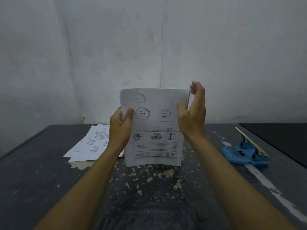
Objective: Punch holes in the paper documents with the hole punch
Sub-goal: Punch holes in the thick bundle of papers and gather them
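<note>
On the table (pixel 49 188), my stack of documents (pixel 154 130) stands on edge, unpunched as far as I can tell. My left hand (pixel 120 128) grips it; my right hand (pixel 192 113) steadies it, fingers relaxed. Hole punch (pixel 245 153) sits apart, untouched.

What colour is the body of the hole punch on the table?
The hole punch has a blue body with a pale, whitish lever; the head view shows it.

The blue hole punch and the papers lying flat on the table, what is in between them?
In the head view, the upright paper stack held by both hands stands between the hole punch and the flat papers.
</note>
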`<state>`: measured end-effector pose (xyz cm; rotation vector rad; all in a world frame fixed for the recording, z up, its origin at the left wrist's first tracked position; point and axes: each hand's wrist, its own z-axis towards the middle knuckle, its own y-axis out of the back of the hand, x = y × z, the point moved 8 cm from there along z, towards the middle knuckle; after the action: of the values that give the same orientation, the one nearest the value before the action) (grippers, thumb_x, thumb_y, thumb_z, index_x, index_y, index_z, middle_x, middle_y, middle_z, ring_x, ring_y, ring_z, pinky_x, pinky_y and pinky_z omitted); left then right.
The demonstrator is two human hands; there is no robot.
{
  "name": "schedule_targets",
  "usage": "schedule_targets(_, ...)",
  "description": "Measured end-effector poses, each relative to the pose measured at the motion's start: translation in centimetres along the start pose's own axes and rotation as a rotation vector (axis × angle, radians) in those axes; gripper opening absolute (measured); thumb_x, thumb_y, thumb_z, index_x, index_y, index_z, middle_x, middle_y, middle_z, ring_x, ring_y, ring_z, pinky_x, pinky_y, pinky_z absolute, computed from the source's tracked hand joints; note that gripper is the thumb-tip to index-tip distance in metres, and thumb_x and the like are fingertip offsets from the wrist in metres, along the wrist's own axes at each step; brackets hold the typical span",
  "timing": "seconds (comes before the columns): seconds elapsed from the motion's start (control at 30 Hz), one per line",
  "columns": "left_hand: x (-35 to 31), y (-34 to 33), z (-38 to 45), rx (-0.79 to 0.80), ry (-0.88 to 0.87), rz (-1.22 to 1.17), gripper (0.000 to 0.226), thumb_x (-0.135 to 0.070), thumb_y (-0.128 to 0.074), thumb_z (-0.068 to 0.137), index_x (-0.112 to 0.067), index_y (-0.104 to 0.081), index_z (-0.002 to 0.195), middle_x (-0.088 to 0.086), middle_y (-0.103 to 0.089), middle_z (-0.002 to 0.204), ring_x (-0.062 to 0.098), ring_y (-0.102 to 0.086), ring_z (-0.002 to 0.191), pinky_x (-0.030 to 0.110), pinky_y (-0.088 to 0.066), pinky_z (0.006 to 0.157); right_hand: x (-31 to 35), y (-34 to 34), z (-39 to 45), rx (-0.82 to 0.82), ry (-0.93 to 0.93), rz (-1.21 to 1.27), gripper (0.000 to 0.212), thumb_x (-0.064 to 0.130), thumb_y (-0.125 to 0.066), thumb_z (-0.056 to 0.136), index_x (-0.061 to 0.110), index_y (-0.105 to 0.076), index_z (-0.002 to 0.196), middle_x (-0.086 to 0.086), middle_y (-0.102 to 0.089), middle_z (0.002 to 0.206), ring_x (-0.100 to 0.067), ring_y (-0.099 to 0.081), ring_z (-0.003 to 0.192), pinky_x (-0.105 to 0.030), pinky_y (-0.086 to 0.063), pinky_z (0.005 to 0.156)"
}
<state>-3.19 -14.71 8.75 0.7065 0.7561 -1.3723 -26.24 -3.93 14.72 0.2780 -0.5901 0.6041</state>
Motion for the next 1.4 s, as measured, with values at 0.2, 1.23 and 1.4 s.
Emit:
schedule_targets(0.2,-0.5,0.0,-0.3,0.017,-0.009,-0.013,0.029,-0.039,-0.054,0.099,-0.012,-0.062,0.104,-0.002,-0.071,0.095,0.010,-0.072,0.080,0.026,-0.060,0.063,4.6,-2.5,0.8,0.253,0.417,-0.516,0.057,0.024,-0.054,0.082,0.009,-0.051,0.137,-0.005,-0.057,0.135,-0.019,-0.046,0.132,-0.052,-0.008,0.123)
schedule_targets(1.23,1.9,6.1,4.3,0.082,0.315,0.203,0.021,-0.028,-0.054,0.100,-0.012,-0.067,0.100,-0.002,-0.073,0.090,0.016,-0.071,0.079,0.029,-0.055,0.067,-5.9,-10.1,-4.4,0.194,-0.587,0.329,0.036,0.032,-0.060,0.098,0.003,-0.058,0.077,-0.008,-0.068,0.075,-0.017,-0.058,0.066,-0.033,-0.047,0.060)
schedule_targets(1.4,4.5,9.7,5.7,0.024,0.314,0.319,0.023,-0.025,-0.049,0.103,-0.011,-0.066,0.105,-0.003,-0.071,0.092,0.013,-0.067,0.078,0.023,-0.048,0.060,-5.7,-15.9,-5.1,0.293,-0.704,0.295,0.028,0.027,-0.057,0.100,0.002,-0.067,0.091,-0.003,-0.072,0.086,-0.016,-0.066,0.075,-0.025,-0.051,0.061)
